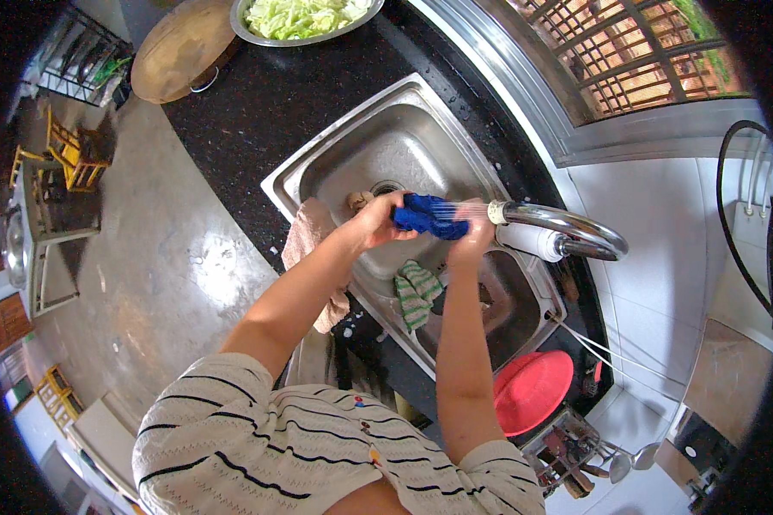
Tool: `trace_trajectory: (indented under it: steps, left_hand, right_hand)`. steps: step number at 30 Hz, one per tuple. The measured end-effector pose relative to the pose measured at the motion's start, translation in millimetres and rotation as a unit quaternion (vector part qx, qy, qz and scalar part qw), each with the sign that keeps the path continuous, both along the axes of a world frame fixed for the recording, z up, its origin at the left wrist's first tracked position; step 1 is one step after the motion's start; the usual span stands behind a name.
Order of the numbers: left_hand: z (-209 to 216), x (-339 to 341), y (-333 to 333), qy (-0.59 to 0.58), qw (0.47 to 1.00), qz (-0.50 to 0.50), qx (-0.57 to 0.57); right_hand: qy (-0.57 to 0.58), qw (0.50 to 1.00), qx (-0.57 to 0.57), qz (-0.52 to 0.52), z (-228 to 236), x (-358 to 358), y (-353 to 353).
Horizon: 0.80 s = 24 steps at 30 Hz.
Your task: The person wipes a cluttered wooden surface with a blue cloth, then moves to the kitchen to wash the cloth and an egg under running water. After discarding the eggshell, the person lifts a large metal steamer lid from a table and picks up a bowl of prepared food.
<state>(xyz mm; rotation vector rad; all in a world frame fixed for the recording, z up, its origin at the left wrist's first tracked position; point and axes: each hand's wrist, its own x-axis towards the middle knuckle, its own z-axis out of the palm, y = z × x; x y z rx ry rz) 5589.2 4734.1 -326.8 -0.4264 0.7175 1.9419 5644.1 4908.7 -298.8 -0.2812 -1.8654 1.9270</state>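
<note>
A wet, bunched-up blue cloth (431, 216) is stretched between my two hands above the larger bowl of the steel sink (425, 142). My left hand (376, 221) is closed on its left end. Around its right end curls my right hand (474, 233), close to the spout. Water sprays from the chrome tap (567, 225) over the right hand and onto the cloth. A green-and-white striped cloth (418, 294) drapes over the divider between the bowls. On the sink's left edge hangs a pinkish towel (307, 239). Something brown and crumpled (358, 202) lies near the drain, partly hidden by my left hand.
A metal bowl of shredded pale-green vegetable (307, 19) and a round wooden board (183, 50) sit on the black counter (258, 112) farther off. To my right are a red plastic basin (534, 392) and a rack of utensils (575, 451). A barred window (631, 51) is beyond the sink.
</note>
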Motion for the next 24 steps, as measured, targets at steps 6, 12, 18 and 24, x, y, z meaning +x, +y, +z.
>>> trace_trajectory:
  steps: [6,12,18,24]
  left_hand:
    - [0,23,41,-0.03,0.995,0.078,-0.047]
    - [5,1,49,0.021,0.982,0.058,-0.177]
    - [-31,19,37,0.024,0.993,-0.003,-0.115]
    - [24,-17,13,0.149,0.978,0.047,-0.136]
  right_hand:
    - [-0.05,0.925,0.376,0.009,6,-20,-65]
    - [-0.072,0.938,0.306,-0.147,-15,-25,-62]
    - [-0.276,0.924,0.231,-0.128,-4,-42,-47]
    - [-0.163,0.956,0.167,0.181,-44,-5,14]
